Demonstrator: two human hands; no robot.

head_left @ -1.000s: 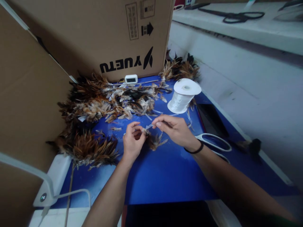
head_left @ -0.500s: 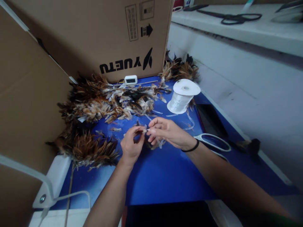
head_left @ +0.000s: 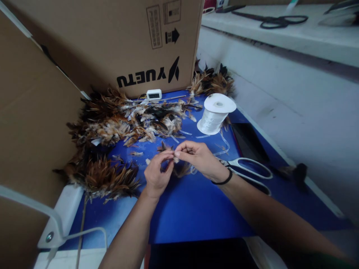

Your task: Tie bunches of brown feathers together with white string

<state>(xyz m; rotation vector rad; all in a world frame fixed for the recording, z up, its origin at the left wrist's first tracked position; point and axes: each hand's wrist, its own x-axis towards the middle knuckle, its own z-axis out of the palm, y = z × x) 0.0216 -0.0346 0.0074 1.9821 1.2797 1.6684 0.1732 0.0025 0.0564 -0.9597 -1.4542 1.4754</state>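
Note:
My left hand is closed in a pinch on small feathers, whose dark tips stick out above its fingers. Fingertip to fingertip with it, my right hand is also pinched at the same spot; what lies inside that pinch is too small to make out. Below the right fingers show more brownish feather wisps and a curl of clear ribbon. White-handled scissors lie beside my right wrist, partly hidden by it.
Heaps of brown feathers cover the left and back of the blue table. A white ribbon spool stands behind my right hand, near a dark flat tablet-like object. Cardboard boxes wall the back and left. Black scissors lie on the ledge.
My right fingers have closed in against the left fingertips. The ribbon end that hung below my right hand now shows as a curl, and dark feather tips show more above my left fingers.

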